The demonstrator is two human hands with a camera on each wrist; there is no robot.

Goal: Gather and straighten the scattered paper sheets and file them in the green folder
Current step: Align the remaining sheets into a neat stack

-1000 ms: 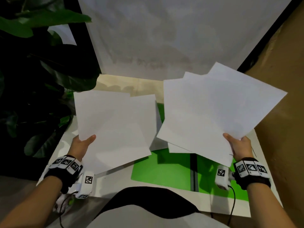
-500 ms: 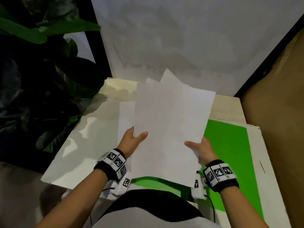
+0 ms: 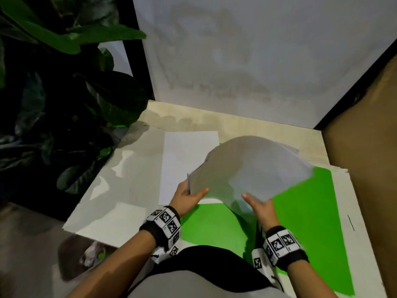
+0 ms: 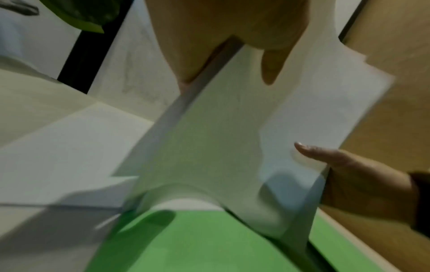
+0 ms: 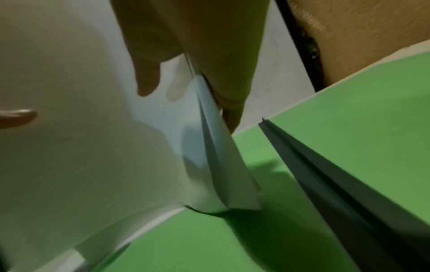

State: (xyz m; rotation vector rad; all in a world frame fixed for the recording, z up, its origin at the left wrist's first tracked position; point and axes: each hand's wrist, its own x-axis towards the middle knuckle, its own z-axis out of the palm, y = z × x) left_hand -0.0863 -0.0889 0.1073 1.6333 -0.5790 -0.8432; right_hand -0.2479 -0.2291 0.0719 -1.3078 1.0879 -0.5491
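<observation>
The person's left hand [image 3: 189,195] and right hand [image 3: 261,208] each pinch, thumb on top w/ fingers under, the near edge of a curved stack of white paper sheets [image 3: 253,166], held above the open flat green folder [image 3: 305,214] on the white table [image 3: 111,214]. One more white sheet [image 3: 182,160] lies flat on the table, approx. just left of the stack.

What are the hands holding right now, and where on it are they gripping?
Both hands hold one bowed stack of paper sheets: the left hand pinches its left edge, the right hand its right edge, thumbs on the near face.
</observation>
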